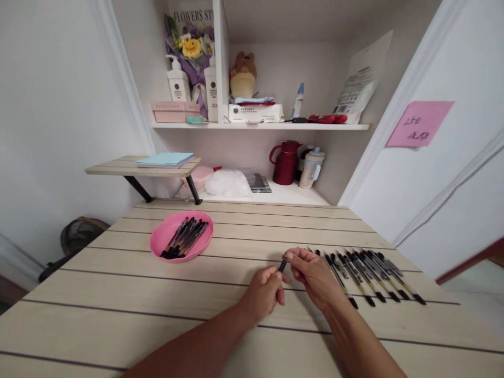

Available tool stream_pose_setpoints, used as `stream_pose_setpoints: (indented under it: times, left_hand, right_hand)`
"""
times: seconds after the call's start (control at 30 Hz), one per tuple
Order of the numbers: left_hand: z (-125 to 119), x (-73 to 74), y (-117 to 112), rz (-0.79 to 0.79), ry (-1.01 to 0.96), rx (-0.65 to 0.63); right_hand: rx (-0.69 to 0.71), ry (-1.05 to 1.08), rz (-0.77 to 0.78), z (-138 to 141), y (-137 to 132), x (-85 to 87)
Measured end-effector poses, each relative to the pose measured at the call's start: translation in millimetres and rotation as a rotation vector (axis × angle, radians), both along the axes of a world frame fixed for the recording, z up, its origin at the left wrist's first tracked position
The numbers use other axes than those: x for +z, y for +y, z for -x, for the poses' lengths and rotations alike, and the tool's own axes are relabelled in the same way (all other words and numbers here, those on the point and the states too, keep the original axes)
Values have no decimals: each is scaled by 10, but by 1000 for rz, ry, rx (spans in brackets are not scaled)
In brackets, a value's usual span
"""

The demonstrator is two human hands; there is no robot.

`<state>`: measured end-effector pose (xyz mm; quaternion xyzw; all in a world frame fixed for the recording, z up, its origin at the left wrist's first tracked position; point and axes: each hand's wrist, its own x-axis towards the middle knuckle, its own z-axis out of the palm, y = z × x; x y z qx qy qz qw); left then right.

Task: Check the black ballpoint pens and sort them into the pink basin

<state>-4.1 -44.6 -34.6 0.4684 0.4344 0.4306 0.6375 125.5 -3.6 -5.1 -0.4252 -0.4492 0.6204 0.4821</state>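
Observation:
My left hand and my right hand meet over the middle of the wooden table. Together they pinch a black pen, of which only a short dark end shows between the fingertips. Both hands are closed around it. Just right of my right hand lies a row of several black pens side by side on the table. To the left, a pink plate holds several more black pens.
A small raised shelf with a light blue notebook stands at the table's back left. Behind are wall shelves with a red jug, bottles and a toy. A pink note sticks on the white door at right.

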Motion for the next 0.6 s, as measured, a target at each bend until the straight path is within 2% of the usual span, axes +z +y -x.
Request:
stream_pose_setpoints:
  times: [0.2, 0.47, 0.6]
  left_hand:
    - [14, -75, 20, -83, 59, 2]
    - [5, 18, -20, -53, -9, 2]
    - [0, 30, -42, -40, -52, -28]
  right_hand:
    - [29, -18, 4, 5, -25, -13]
    - [96, 94, -6, -35, -83, 65]
    - [94, 115, 15, -45, -78, 41]
